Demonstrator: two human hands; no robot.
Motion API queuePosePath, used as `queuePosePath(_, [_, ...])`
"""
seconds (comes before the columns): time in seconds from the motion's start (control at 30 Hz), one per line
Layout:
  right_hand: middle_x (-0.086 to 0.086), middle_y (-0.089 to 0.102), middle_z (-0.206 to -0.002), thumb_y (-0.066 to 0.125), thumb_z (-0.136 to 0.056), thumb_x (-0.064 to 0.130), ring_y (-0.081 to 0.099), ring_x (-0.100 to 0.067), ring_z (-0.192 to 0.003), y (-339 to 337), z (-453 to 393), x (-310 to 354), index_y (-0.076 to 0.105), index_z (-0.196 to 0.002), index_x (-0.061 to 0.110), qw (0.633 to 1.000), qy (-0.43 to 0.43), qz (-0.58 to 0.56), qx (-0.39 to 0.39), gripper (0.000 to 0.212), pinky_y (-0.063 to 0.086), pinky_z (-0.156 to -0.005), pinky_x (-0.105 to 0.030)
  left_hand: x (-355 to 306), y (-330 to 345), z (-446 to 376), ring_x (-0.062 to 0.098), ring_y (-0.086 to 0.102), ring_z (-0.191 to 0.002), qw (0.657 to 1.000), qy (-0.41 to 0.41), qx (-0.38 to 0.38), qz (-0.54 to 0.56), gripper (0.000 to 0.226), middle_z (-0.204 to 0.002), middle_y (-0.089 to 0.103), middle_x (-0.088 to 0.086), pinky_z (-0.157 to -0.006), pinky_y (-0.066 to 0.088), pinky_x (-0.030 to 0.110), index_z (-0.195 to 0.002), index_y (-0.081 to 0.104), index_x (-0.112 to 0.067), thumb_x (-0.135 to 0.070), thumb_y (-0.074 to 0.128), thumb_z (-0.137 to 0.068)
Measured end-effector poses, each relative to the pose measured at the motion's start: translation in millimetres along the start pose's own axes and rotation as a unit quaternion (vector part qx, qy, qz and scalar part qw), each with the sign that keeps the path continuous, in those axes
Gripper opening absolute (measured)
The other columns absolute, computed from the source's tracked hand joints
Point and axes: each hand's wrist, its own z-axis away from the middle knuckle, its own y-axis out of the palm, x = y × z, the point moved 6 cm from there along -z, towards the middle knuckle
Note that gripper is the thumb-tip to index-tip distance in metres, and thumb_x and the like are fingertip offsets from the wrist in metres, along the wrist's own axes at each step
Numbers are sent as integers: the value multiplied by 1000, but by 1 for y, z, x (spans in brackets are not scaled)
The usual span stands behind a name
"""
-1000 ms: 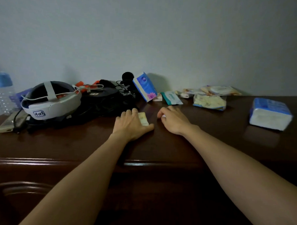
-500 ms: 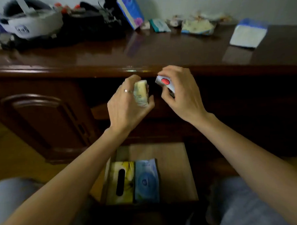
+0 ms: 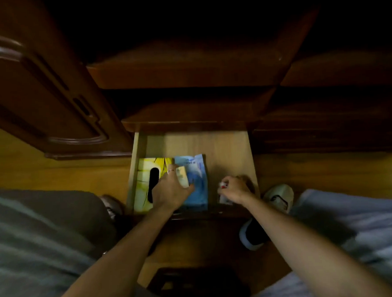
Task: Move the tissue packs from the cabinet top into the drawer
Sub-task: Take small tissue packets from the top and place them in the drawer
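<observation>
Pale wood drawer (image 3: 226, 147). Yellow tissue box (image 3: 144, 179), black oval slot. Light blue pack (image 3: 197, 184), darker blue swirl. Pale yellowish small pack (image 3: 182, 176). White small pack (image 3: 222, 185), red mark. Dark reddish-brown cabinet (image 3: 53, 91).

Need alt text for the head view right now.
Both hands reach into the open light-wood drawer: the left hand holds a small pale tissue pack above a yellow tissue box and blue pack; the right hand grips a white-and-red pack.
</observation>
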Motion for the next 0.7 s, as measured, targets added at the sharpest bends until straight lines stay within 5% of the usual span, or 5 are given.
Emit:
queuePosePath(0.13, [-8,58,-143,70,-92,23,56,-27,-129,29,-22,-3,44,-149,17,996,-31,52,66,64,46,-103,-34,3,21,-3,21,68,-86,999,13,33,-13,72,-96,68,-7,-55,44,29,-112,40,-35,-72,69,-57])
queuePosePath(0.43, [-2,65,-128,67,-91,34,62,-23,-112,29,-34,1,64,-127,25,977,-84,195,36,37,51,-84,-34,-1,39,-6,19,67,-92,998,12,59,15,82,-104,67,-6,-68,55,35,-115,42,-34,-74,75,-52])
queuePosePath(0.53, [10,67,-109,57,-91,59,65,-14,-97,8,-23,15,66,-116,33,994,-77,49,-52,37,55,-81,-37,-5,41,-5,21,66,-93,997,23,68,39,87,-110,63,-4,-59,45,28,-122,37,-34,-71,77,-53])
queuePosePath(0.63, [13,65,-106,63,-85,67,63,-11,-97,1,-11,41,67,-110,33,977,-85,-188,49,42,55,-74,-30,-15,50,-1,28,65,-103,993,64,95,36,98,-127,55,3,-61,46,30,-135,28,-34,-58,84,-58])
queuePosePath(0.7, [15,62,-112,73,-86,52,62,-9,-106,1,-1,53,64,-116,33,968,-114,-204,92,37,53,-72,-24,-20,55,2,32,60,-115,987,89,128,43,110,-139,48,7,-74,55,41,-145,17,-36,-53,86,-61])
